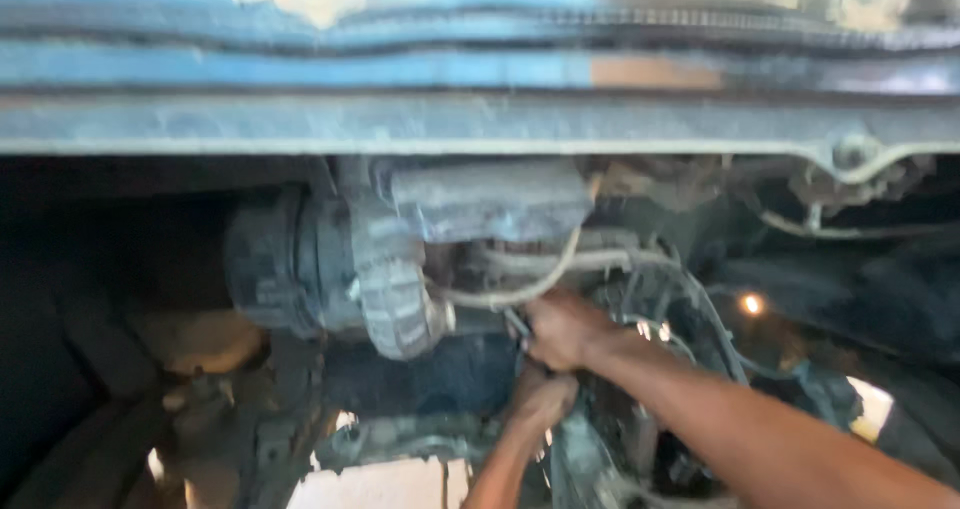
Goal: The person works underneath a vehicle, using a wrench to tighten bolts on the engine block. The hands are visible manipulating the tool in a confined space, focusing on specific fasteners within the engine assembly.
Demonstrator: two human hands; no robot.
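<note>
Cables sag under the blue sill, centre frame, just beside a ribbed grey housing. Right hand fisted at the cable bundle, seems closed on something there; blur hides what. Left hand directly below, touching the right, curled; grip unclear. Round drum left of housing.

Whole head view is smearing with motion blur, nothing crisp. Daylight is hitting the blue body panel along the top, washing it pale with some glare. Underneath everything is sinking into dim shadow, left side nearly black. Bright ground patches are blowing out at the bottom, and a small orange glint is flaring at right.
</note>
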